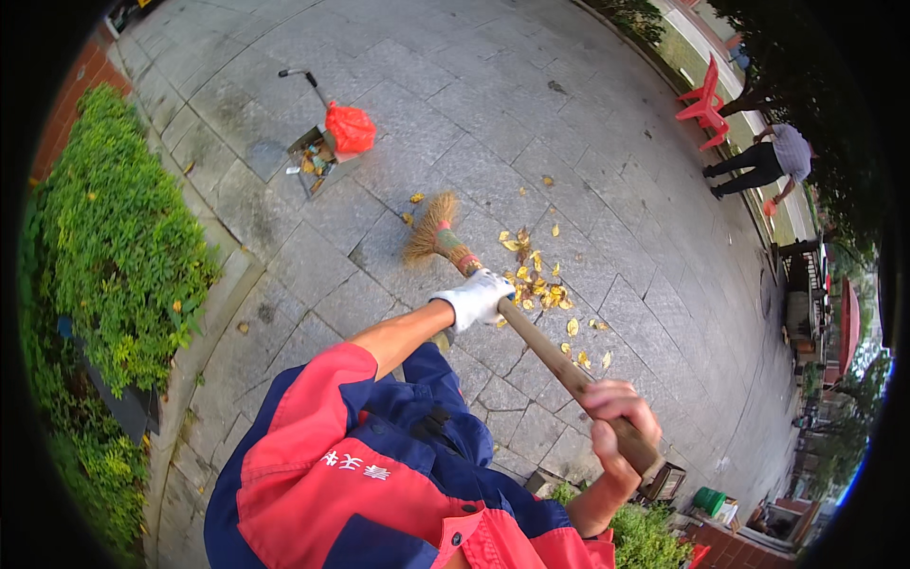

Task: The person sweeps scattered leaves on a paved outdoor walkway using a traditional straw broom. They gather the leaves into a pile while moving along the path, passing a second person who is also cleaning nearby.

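Observation:
My left hand (475, 297), in a white glove, grips the wooden handle of a straw broom (449, 238) close to its bound neck. Bare, my right hand (620, 425) is closed around the upper end of the same handle. The broom's bristles touch or hang just over the grey paving, up and to the left of my gloved hand. Fallen yellow leaves (540, 290) lie in a loose heap right of that hand, with a few scattered around. Farther up stands a long-handled dustpan (313, 162) with leaves and litter inside; a red plastic bag (350, 129) hangs at its side.
A kerb (245, 281) and green hedge (135, 235) border the paving at left. At upper right, a person (771, 160) bends near stacked red plastic chairs (704, 107). A green bucket (709, 501) and a small planted bed (643, 533) are at lower right.

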Demonstrator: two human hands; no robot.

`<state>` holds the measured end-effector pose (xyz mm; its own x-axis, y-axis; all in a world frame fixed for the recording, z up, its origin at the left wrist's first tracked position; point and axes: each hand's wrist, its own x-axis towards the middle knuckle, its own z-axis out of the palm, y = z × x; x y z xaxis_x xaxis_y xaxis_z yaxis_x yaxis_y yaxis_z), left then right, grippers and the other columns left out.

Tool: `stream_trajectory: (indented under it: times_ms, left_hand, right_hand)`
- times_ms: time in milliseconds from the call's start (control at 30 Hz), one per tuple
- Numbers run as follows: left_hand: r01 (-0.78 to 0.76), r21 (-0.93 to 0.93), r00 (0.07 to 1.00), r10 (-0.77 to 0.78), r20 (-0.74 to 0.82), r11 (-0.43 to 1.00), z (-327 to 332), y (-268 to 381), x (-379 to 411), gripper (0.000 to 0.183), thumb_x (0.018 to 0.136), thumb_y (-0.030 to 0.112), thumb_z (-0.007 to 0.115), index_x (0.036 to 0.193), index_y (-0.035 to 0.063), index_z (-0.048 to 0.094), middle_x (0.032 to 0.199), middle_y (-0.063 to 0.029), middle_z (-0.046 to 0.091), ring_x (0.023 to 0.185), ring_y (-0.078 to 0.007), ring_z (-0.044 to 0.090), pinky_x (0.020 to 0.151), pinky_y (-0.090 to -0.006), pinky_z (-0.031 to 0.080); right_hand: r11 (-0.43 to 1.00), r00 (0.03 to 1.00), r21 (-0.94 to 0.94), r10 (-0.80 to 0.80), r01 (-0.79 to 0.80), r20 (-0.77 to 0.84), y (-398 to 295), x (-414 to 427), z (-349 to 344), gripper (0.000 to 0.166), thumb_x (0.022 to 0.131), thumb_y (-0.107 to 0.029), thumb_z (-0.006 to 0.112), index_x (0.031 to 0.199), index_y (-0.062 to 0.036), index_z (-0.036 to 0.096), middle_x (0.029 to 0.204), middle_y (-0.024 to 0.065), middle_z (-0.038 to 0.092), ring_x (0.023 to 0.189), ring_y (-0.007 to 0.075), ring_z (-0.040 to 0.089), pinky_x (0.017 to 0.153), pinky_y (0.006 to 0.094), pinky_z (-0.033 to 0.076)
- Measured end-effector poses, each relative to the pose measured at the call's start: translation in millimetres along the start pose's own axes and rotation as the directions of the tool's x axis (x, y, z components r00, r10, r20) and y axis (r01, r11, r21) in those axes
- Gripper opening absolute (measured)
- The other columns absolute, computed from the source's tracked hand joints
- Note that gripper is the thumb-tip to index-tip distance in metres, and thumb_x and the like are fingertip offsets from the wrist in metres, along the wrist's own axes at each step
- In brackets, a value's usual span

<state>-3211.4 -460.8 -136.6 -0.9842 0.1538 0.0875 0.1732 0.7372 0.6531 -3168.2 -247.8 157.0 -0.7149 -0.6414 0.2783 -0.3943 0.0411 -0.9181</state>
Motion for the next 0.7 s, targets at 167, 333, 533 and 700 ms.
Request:
stream_trajectory:
  times_ms: [167,333,533,700]
  left_hand:
    - [-0.21,0.098,0.968,0.192,0.164,0.973,-47.0,41.6,69.6,0.018,0.065,0.026,0.065,0.074,0.0113,0.058,0.075,-0.0091,0.061,0.078,-0.0296,0.061,0.076,-0.04,0.045]
    - [0.026,0.251,0.971,-0.084,0.225,0.968,-57.4,-55.3,106.1,0.026,0.062,0.023,0.069,0.083,0.0098,0.062,0.086,-0.0125,0.062,0.085,-0.0307,0.06,0.078,-0.0411,0.044]
    - [-0.013,0.05,0.997,0.009,0.075,0.999,-18.2,-108.0,159.0,0.038,0.061,0.022,0.072,0.093,0.0067,0.059,0.083,-0.0138,0.062,0.086,-0.0323,0.061,0.077,-0.0422,0.046]
    - [-0.175,-0.309,0.984,0.158,-0.078,0.935,-39.2,-54.5,265.2,0.024,0.062,0.027,0.069,0.073,0.0088,0.057,0.068,-0.0119,0.061,0.071,-0.0329,0.062,0.066,-0.0446,0.048]
  right_hand:
    - [0.977,0.962,0.053,-0.195,0.209,-0.193,18.1,11.8,-69.5,0.018,0.076,-0.014,0.064,0.073,-0.001,0.051,0.075,0.0153,0.062,0.075,0.0272,0.06,0.074,0.0412,0.047]
    - [0.967,0.979,0.247,0.102,-0.056,-0.178,108.1,55.1,-57.6,0.011,0.077,-0.003,0.062,0.083,0.0012,0.054,0.092,0.0143,0.061,0.095,0.0269,0.057,0.089,0.0413,0.043]
    - [0.962,0.969,0.156,0.239,-0.226,-0.064,109.8,150.8,-53.9,0.008,0.076,0.002,0.057,0.083,0.0013,0.054,0.093,0.0139,0.06,0.094,0.0237,0.056,0.086,0.0385,0.044]
    - [0.992,0.998,-0.128,0.026,-0.019,0.059,26.8,272.5,-58.9,0.004,0.082,-0.002,0.052,0.08,-0.001,0.049,0.081,0.0167,0.056,0.081,0.0264,0.054,0.076,0.0412,0.044]
